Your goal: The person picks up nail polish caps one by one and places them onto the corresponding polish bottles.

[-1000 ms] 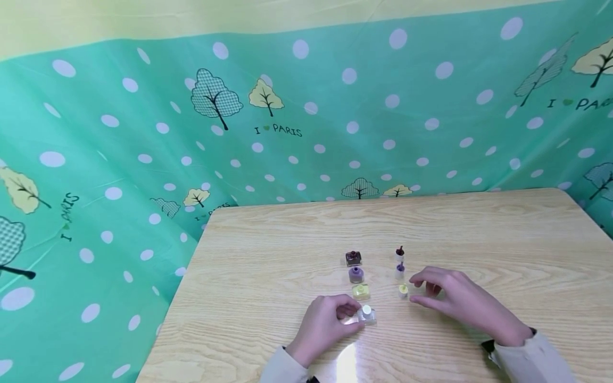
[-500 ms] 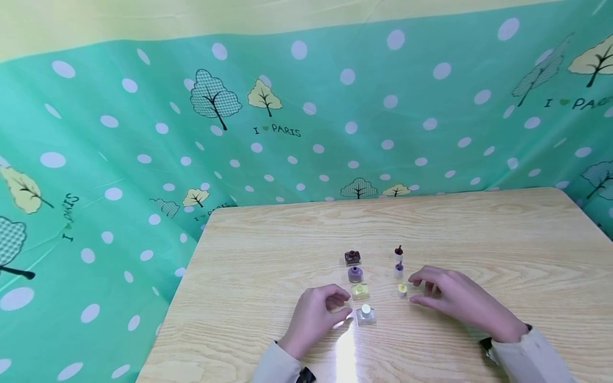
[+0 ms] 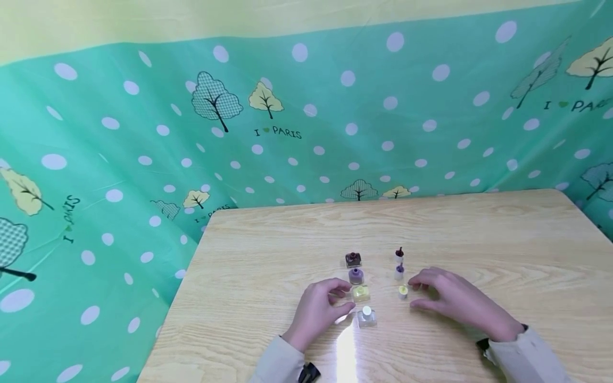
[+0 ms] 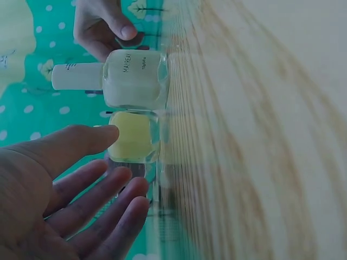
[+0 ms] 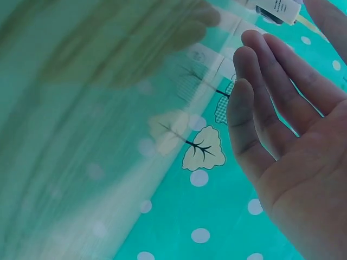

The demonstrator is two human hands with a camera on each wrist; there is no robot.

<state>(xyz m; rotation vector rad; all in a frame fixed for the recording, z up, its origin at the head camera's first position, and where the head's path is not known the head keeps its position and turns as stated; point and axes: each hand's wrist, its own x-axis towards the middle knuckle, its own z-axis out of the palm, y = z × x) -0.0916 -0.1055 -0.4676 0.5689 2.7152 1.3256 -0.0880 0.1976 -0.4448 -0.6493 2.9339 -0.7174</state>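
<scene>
Dotted cloth [image 3: 325, 88] behind, wood table [image 3: 263, 250] below — upright yellow bottle [image 3: 362, 294] just right of the left hand [image 3: 317, 309], the nearer one, fingers parted; right hand [image 3: 446, 296], fingers apart too, beside the upturned cap [image 3: 403, 293].

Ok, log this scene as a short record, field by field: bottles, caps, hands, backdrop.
Uncapped bottles: dark bottle, purple bottle, yellow bottle
Capped bottle: pale bottle, near end of the row
Loose caps: dark-brushed cap, purple-brushed cap, yellow-brushed cap, on the table
Left hand: beside the yellow bottle, contact unclear
Right hand: beside the yellow-brushed cap, holding nothing
Backdrop: green dotted cloth
</scene>
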